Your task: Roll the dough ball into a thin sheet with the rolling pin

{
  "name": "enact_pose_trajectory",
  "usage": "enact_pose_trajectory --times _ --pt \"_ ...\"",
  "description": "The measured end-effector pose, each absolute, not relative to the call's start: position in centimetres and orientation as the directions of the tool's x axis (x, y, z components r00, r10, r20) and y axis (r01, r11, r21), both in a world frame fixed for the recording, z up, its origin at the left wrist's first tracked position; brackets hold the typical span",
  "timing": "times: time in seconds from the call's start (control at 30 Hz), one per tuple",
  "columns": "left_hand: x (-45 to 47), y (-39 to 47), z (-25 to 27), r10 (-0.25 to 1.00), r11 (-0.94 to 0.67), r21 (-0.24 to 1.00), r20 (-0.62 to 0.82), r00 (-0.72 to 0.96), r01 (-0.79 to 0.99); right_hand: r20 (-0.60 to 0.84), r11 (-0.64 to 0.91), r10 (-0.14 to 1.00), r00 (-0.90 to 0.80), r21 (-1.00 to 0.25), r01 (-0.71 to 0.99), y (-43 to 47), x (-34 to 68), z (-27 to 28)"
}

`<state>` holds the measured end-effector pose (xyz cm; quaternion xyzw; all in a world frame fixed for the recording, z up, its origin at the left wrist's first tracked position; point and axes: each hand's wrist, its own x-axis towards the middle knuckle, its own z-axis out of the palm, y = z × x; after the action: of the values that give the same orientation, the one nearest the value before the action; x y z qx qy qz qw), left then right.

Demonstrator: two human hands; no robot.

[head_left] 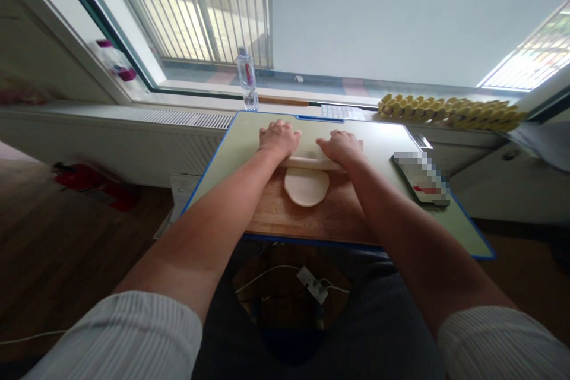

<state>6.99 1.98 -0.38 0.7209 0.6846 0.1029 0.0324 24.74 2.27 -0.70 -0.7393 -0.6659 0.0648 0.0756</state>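
Note:
A pale wooden rolling pin (pixel 307 163) lies crosswise over the far edge of a flattened round of dough (pixel 306 188). The dough rests on a brown wooden board (pixel 285 222). My left hand (pixel 279 138) reaches past the pin's left end, its heel and wrist bearing down on it, fingers forward and loosely spread. Over the right end, my right hand (pixel 344 145) lies in the same way, palm down with the thumb turned inward. Neither hand has its fingers wrapped around the pin. Both ends of the pin are hidden under my wrists.
A pale green table (pixel 243 133) with a blue rim bears the board and a phone-like blurred object (pixel 423 181) at right. Behind stand a clear bottle (pixel 247 80) and a row of yellow objects (pixel 445 111) along the sill. A power strip (pixel 312 285) lies below.

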Motion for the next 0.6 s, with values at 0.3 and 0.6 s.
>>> enact_pose_trajectory --times 0.3,0.6 --pt "7.0 2.1 -0.4 0.994 -0.063 0.183 0.097 0.046 0.981 0.016 -0.100 0.994 0.105 -0.190 0.977 2.2 24.8 -0.8" --pt "6.9 0.5 -0.5 0.997 -0.072 0.206 0.043 0.064 0.976 -0.028 -0.095 0.995 0.090 -0.232 0.968 0.2 25.0 -0.9"
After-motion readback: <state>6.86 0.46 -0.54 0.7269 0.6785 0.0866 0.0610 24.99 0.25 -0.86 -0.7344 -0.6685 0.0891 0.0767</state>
